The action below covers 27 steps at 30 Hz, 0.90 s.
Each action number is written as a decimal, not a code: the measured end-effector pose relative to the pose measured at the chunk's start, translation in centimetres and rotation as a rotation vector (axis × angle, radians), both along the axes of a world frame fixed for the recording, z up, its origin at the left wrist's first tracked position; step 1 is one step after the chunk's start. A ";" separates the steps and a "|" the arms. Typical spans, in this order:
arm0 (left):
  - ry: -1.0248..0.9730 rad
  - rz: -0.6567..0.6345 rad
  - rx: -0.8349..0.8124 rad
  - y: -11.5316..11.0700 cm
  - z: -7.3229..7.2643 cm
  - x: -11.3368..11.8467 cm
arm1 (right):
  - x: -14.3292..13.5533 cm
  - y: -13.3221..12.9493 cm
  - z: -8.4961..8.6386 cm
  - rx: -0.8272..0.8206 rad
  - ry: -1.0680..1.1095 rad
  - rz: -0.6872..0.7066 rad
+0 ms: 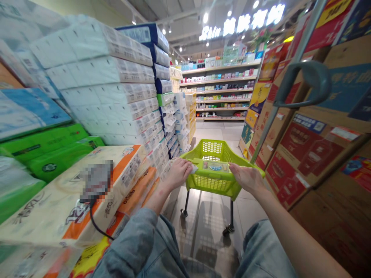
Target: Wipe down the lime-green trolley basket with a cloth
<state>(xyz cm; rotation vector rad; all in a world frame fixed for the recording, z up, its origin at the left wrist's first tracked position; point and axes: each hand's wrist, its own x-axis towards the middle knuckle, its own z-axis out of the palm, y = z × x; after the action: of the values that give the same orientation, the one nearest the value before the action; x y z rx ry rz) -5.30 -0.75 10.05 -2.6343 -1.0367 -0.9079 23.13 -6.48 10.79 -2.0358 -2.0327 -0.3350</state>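
Note:
A lime-green plastic shopping cart (213, 184) stands upright right in front of me, its basket showing no goods. My left hand (180, 170) is closed over the left end of its push bar. Something small and white (194, 168) shows at those fingertips; I cannot make out what it is. At the bar's right end, my right hand (246, 177) is wrapped around the green plastic. Between the two hands lies a label panel (216, 166) set into the bar.
Stacked tissue packs (116, 77) line the left side. A blurred-out grey item (98, 179) with a black cable lies on a cream pack (43, 208). Cartons (310, 146) wall the right, near a pole with a grey handle (304, 83). Shelves (220, 90) stand beyond the tiled aisle.

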 end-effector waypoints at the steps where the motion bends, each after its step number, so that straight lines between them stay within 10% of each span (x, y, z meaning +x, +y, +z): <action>1: -0.017 0.016 0.013 -0.5 -0.3 0.5 | 0.3 0.0 0.0 -0.004 0.004 -0.004; 12: 0.234 0.249 -0.147 -0.1 0.9 4.2 | 3.0 0.0 -0.2 0.024 0.163 -0.001; 20: 0.349 0.298 -0.375 0.6 2.2 6.9 | -0.3 0.2 0.6 0.201 0.216 0.187; 27: -0.012 0.091 -0.032 -3.9 -0.6 5.8 | -2.1 -0.6 0.5 0.133 0.057 0.151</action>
<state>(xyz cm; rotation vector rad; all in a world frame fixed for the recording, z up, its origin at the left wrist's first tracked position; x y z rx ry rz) 0.46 -4.61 9.43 -2.5864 -1.1739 -0.8956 21.06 -7.06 11.32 -1.7828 -2.0563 -0.3679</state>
